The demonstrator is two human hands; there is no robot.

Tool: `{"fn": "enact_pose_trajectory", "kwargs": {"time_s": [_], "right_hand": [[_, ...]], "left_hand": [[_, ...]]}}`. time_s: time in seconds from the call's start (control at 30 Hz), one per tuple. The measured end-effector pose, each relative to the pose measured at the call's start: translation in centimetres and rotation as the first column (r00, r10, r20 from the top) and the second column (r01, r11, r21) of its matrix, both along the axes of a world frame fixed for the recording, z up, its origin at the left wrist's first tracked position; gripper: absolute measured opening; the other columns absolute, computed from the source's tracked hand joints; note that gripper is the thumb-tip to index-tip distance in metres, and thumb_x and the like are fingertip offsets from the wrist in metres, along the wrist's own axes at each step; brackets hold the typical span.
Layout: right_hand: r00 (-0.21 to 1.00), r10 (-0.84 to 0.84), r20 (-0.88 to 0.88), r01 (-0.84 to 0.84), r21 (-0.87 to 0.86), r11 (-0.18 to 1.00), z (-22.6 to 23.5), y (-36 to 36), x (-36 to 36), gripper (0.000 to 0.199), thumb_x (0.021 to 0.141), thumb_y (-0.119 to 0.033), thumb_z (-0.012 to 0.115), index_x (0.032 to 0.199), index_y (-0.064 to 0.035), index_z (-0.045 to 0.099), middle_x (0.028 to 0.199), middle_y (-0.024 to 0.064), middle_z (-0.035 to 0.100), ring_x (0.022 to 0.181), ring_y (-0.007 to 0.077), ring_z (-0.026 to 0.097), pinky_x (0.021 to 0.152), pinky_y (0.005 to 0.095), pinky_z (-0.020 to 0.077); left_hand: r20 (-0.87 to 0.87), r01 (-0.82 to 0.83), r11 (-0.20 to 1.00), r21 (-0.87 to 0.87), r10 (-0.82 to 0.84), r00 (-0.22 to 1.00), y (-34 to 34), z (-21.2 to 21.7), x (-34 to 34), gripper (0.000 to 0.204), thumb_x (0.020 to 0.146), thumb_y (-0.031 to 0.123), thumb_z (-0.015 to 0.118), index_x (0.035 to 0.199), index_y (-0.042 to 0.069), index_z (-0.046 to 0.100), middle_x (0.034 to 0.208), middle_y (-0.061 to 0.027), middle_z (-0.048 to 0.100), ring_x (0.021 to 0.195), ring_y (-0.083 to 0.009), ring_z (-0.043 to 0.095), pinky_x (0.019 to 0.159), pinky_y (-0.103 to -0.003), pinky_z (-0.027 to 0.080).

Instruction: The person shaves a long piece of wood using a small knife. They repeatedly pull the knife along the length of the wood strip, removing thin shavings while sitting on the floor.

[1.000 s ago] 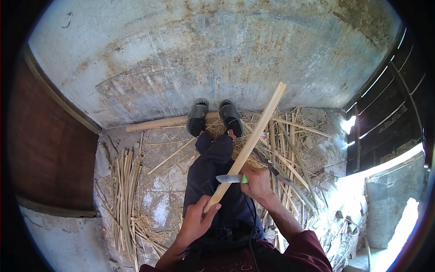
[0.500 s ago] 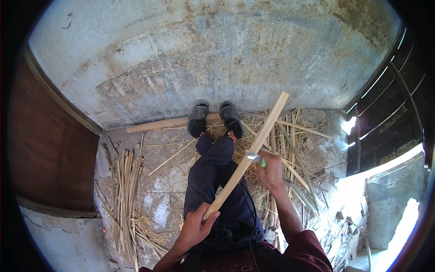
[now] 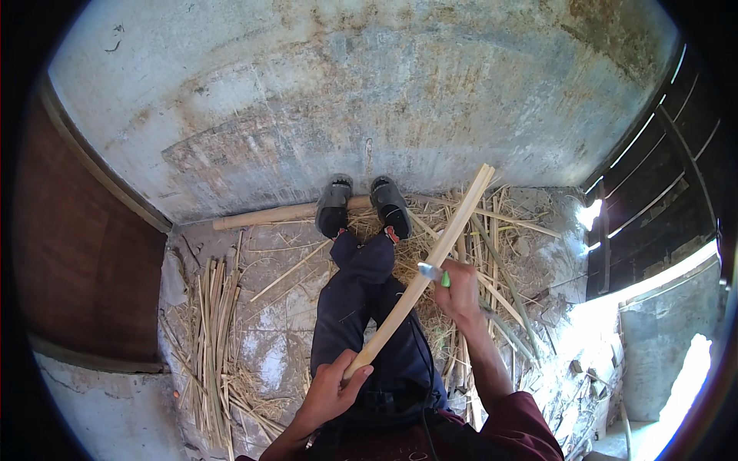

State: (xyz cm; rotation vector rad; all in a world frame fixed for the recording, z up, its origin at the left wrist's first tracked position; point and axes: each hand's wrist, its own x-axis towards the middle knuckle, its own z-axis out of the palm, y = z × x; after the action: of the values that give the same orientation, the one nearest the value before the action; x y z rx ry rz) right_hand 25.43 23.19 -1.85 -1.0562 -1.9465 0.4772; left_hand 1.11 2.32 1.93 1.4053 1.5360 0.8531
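My left hand (image 3: pixel 330 390) is closed around the lower end of a long pale bamboo slat (image 3: pixel 400 316). The slat slants up and to the right over my legs, with its far end free near the wall. My right hand (image 3: pixel 460 290) grips a knife (image 3: pixel 435 272) with some green on its handle. Its shiny blade lies across the slat around mid-length, seemingly touching it. My fingers hide most of the handle.
Split strips (image 3: pixel 209 330) lie heaped on the floor at the left. More strips and shavings (image 3: pixel 503 253) cover the right side. A thick pole (image 3: pixel 265 217) runs along the foot of the stained wall (image 3: pixel 369 84), by my shoes (image 3: pixel 336 201). A brown panel (image 3: pixel 92 253) stands left.
The slat's far end has dipped slightly toward me and to the right. The knife stays near the same spot, its blade turned a little. Both hands keep their grip.
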Motion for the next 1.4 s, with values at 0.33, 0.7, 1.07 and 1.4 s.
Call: {"fn": "enact_pose_trajectory", "kwargs": {"time_s": [0.33,0.7,1.07,1.4], "right_hand": [[0.99,-0.133,0.052,0.133,0.007,0.991,-1.4,3.2,2.1,0.03,0.082,0.002,0.06,0.106,0.0047,0.076,0.083,0.03,0.07,0.081,0.0509,0.07,0.072,0.0528,0.0552],[0.963,-0.228,0.141,0.227,0.023,0.974,-2.4,4.3,3.1,0.023,0.082,0.001,0.061,0.1,0.0015,0.075,0.082,0.0298,0.069,0.079,0.0514,0.069,0.07,0.0555,0.0527],[0.985,-0.138,0.106,0.143,-0.04,0.989,-2.2,4.0,2.7,0.024,0.082,0.0,0.06,0.099,0.0025,0.077,0.083,0.0288,0.071,0.075,0.0497,0.07,0.07,0.0553,0.0538],[0.977,-0.189,0.102,0.188,0.025,0.982,-3.0,6.9,3.9,0.021,0.084,-0.001,0.06,0.098,0.0009,0.075,0.08,0.0294,0.068,0.079,0.0504,0.07,0.07,0.0537,0.0532]], "left_hand": [[0.001,-0.004,0.998,-0.057,0.004,1.0,-0.9,-0.7,-0.5,0.022,0.107,0.021,0.074,0.101,0.004,0.061,0.062,-0.0089,0.056,0.051,-0.0161,0.054,0.05,-0.034,0.037],[-0.038,0.013,0.998,-0.066,-0.015,0.999,-1.1,-1.5,-1.3,0.025,0.108,0.024,0.072,0.103,0.003,0.06,0.064,-0.0155,0.06,0.052,-0.0297,0.066,0.052,-0.04,0.043],[-0.049,0.062,0.997,-0.035,-0.064,0.997,-0.9,-2.0,-1.5,0.025,0.108,0.024,0.072,0.103,0.004,0.059,0.06,-0.0146,0.058,0.05,-0.0303,0.064,0.049,-0.04,0.041],[-0.045,0.009,0.997,-0.076,-0.013,0.999,-1.4,-1.4,-1.6,0.024,0.106,0.019,0.074,0.097,0.005,0.057,0.059,-0.0067,0.054,0.049,-0.0126,0.053,0.047,-0.034,0.035]]}}
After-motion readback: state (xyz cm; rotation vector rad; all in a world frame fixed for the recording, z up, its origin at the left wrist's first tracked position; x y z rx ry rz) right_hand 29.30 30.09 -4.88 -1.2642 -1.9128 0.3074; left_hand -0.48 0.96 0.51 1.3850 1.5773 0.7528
